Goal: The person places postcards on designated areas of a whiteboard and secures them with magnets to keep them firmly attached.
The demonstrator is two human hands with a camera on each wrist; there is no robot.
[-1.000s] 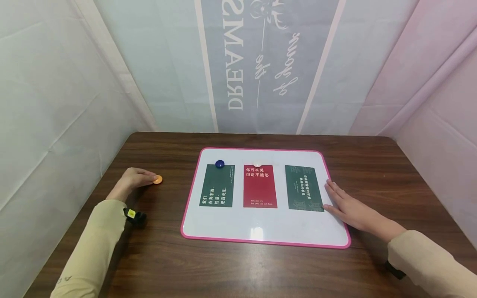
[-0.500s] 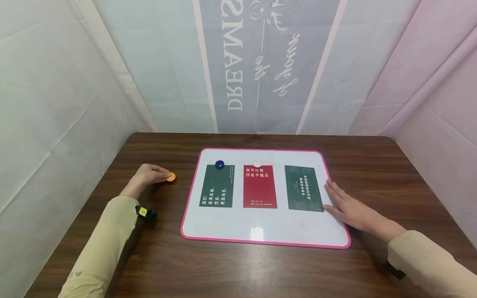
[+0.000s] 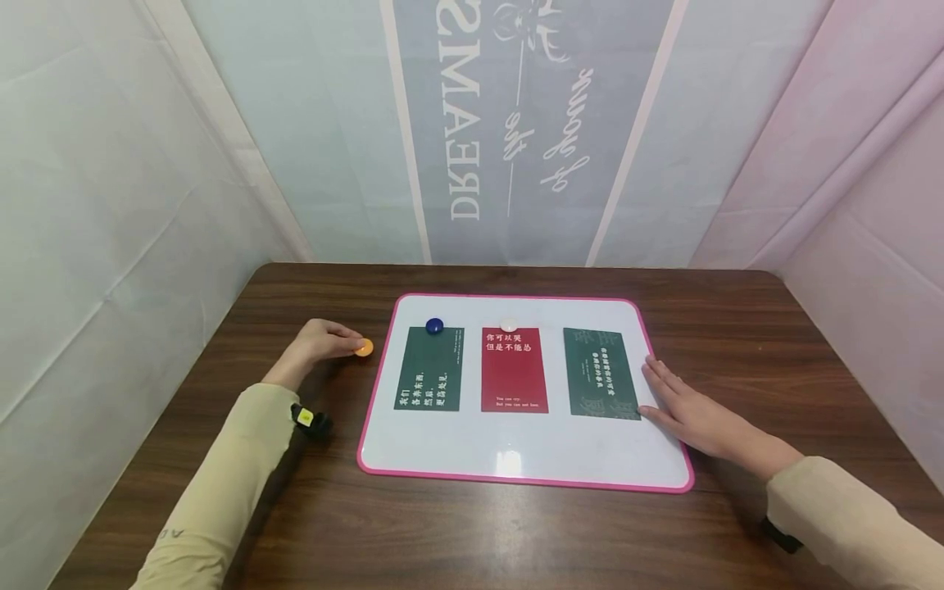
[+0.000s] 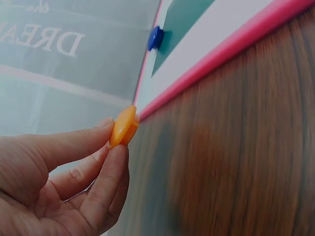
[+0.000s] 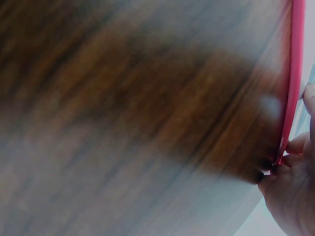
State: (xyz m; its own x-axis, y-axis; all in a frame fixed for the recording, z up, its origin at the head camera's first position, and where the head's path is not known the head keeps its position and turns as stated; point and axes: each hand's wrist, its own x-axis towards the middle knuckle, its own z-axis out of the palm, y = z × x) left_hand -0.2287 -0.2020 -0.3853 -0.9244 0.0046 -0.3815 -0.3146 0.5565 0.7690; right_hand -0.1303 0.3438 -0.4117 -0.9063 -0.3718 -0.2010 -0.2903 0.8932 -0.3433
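Note:
Between thumb and fingers, my left hand (image 3: 319, 342) pinches a round orange magnet (image 4: 124, 127), held off the left edge of a pink-rimmed whiteboard (image 3: 435, 447). My right hand (image 3: 692, 416) rests on the board's right rim with fingers extended, the thumb tip at the lower right corner of a green card (image 3: 593, 373). This card has no magnet on it. A blue magnet (image 3: 434, 326) sits at the top of the left green card (image 3: 430, 360). At the top edge of the red card (image 3: 514, 377) lies a white magnet (image 3: 509, 324).
The whiteboard lies flat on a dark wooden table (image 3: 472, 533). Behind the table hangs a grey-blue curtain (image 3: 332, 164) with mirrored lettering, and pale cloth walls (image 3: 96, 246) stand on both sides.
Carrying the orange magnet, my left hand has moved right, from the table's left side to near the board's left rim. My right hand, the cards and the other magnets stay put.

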